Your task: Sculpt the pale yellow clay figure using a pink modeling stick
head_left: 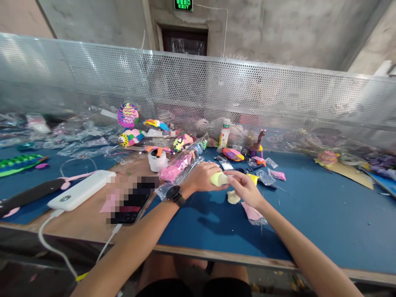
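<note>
My left hand (202,175), with a black watch (175,194) on its wrist, is closed around a pale yellow lump of clay (218,178). My right hand (246,187) pinches the same lump from the right with its fingertips. Both hands hover just above the blue table top (309,214). A smaller piece of pale clay (233,197) lies on the table under them, and a pink piece in clear plastic (252,212) lies below my right wrist.
Finished colourful clay figures (128,115) and clear plastic bags (80,140) crowd the back left. A glue bottle (225,133) stands by the perforated metal screen (247,95). A white power bank (82,189) and a phone (131,204) lie at the left. Cardboard (352,172) lies far right.
</note>
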The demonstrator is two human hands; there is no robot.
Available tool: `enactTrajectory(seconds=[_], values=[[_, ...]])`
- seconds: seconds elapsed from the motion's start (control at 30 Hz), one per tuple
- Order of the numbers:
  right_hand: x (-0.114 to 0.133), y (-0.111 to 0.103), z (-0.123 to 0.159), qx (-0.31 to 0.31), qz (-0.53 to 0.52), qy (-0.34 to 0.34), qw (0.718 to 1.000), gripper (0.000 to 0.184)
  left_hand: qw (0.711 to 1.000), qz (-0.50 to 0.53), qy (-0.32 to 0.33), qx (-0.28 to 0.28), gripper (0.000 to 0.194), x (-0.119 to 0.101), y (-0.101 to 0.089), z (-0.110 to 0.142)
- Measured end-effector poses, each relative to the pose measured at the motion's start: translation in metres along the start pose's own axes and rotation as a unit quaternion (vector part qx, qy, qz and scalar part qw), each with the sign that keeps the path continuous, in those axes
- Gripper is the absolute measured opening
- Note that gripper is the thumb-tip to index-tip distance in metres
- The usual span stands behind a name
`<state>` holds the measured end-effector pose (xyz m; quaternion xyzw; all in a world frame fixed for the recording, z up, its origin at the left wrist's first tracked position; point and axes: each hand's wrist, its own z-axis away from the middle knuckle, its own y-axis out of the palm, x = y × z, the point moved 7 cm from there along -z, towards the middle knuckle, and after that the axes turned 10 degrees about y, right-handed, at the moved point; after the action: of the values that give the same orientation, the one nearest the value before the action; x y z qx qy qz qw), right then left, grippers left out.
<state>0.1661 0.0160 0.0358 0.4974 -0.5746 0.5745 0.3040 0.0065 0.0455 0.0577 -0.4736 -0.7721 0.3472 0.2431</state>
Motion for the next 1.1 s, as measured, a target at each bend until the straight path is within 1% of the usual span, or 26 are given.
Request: enactTrajectory(seconds=[0.1,0.2,0.4,0.5,0.6,0.7,0.77,0.9,1.1], values=[[0.013,-0.005,0.006,-0.051,0.09,-0.072,0.992,0.047,1.0,0.01,0.013,-0.006,0.044,-0.003,-0.003,0.0],[0.02,-0.006,0.009,-0.066,0.11,-0.105,0.986,0.044,1.0,0.013,0.017,-0.003,0.043,-0.004,-0.003,0.0],[0.019,-0.006,0.01,-0.076,0.101,-0.094,0.988,0.052,1.0,-0.008,0.011,-0.019,0.041,-0.003,-0.003,0.0],[0.021,-0.006,0.01,-0.084,0.089,-0.113,0.986,0.049,0.999,-0.02,0.023,-0.038,0.04,-0.007,-0.006,-0.001],[0.022,-0.006,0.01,-0.078,0.089,-0.127,0.985,0.046,0.998,-0.038,0.033,-0.047,0.042,-0.01,-0.009,-0.001],[0.018,-0.007,0.009,-0.083,0.092,-0.099,0.987,0.048,0.997,-0.064,0.027,-0.044,0.042,-0.01,-0.01,-0.001],[0.016,-0.008,0.009,-0.102,0.095,-0.083,0.987,0.05,0.996,-0.08,0.021,-0.039,0.041,-0.01,-0.009,-0.001],[0.017,-0.009,0.011,-0.138,0.117,-0.097,0.979,0.047,0.995,-0.095,0.011,-0.034,0.041,-0.012,-0.007,-0.002],[0.014,-0.008,0.012,-0.15,0.166,-0.111,0.968,0.044,0.997,-0.076,0.011,-0.015,0.045,-0.01,-0.004,-0.002]])
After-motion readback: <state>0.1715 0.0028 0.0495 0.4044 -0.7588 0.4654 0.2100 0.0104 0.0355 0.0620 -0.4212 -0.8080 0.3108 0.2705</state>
